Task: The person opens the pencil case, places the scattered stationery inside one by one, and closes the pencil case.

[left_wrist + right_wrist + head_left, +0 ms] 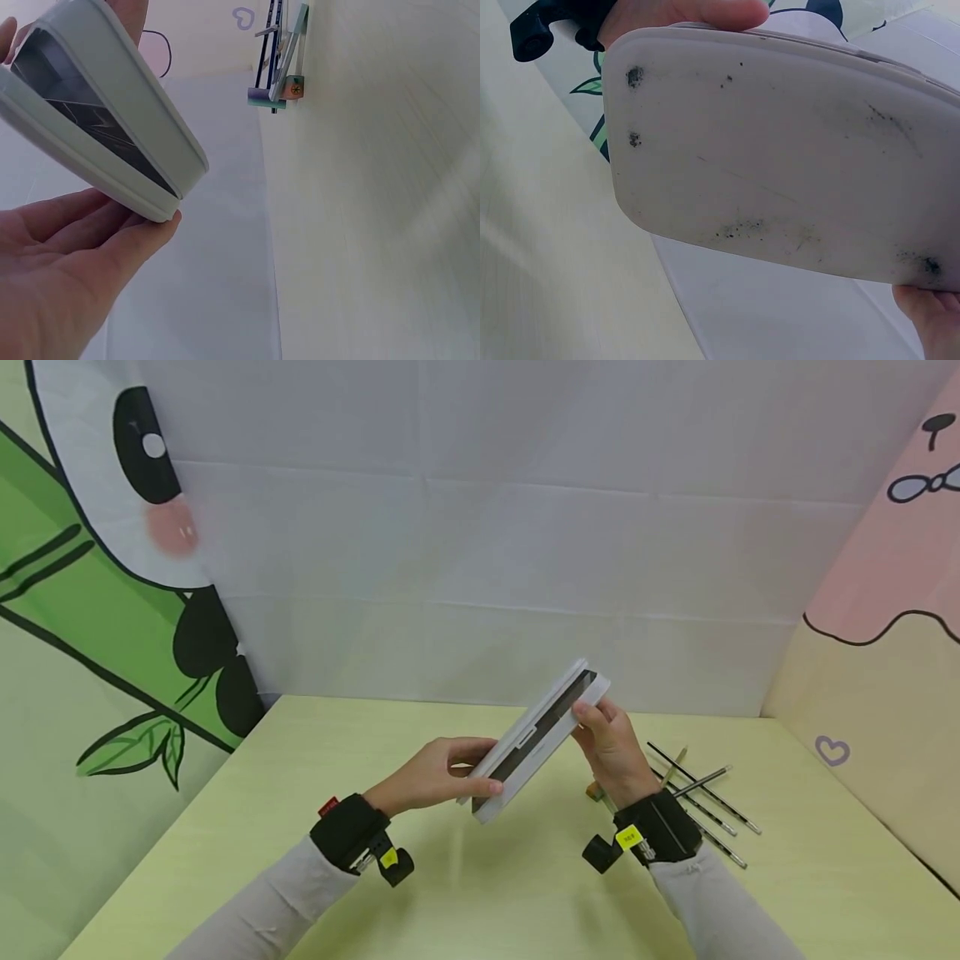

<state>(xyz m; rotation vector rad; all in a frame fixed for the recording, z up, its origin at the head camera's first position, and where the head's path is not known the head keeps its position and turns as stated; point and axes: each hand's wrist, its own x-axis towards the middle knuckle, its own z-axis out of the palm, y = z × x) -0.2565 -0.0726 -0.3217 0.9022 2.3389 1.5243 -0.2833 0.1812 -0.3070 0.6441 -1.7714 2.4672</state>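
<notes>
A white pencil case [536,752] is held tilted above the table, its lid partly lifted so that a dark inside shows along the gap. My left hand [442,772] grips its lower end between thumb and fingers. At the raised end my right hand [615,752] holds it, thumb on the near side. The left wrist view looks into the opening of the case [142,97], where little can be made out. Black smudges mark its flat underside [765,157] in the right wrist view.
Several dark pencils [708,806] lie crossed on the pale table [450,893], behind and right of my right wrist. Among them is a small orange block [294,87] with a flower-like mark. A white sheet [487,543] hangs behind, with cartoon-printed panels at both sides.
</notes>
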